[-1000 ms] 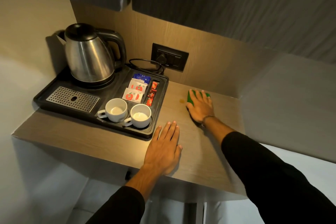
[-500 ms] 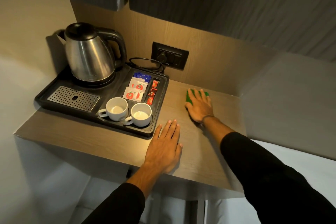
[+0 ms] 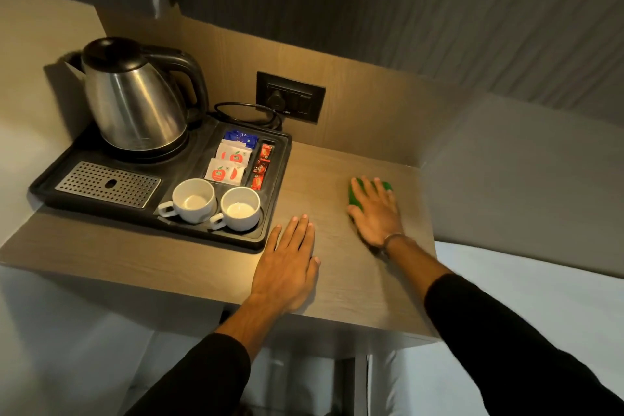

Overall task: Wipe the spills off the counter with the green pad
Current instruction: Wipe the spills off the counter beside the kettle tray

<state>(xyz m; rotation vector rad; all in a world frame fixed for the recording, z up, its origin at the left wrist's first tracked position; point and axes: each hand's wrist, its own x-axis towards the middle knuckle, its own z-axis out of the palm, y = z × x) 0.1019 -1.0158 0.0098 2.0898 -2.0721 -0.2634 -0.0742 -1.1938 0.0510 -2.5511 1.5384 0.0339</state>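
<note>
My right hand (image 3: 374,213) presses flat on the green scrubbing pad (image 3: 355,194) at the wood-grain counter's (image 3: 337,280) right rear; my left hand (image 3: 287,267) rests open, palm down, beside the black plastic tray (image 3: 263,240).

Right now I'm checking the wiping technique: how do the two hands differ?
The right hand presses on the green pad far back on the counter; the left hand lies on bare wood with nothing under it. The left sits near the front edge beside the tray; the right is apart from it. Both lie flat, palm down, fingers extended.
</note>
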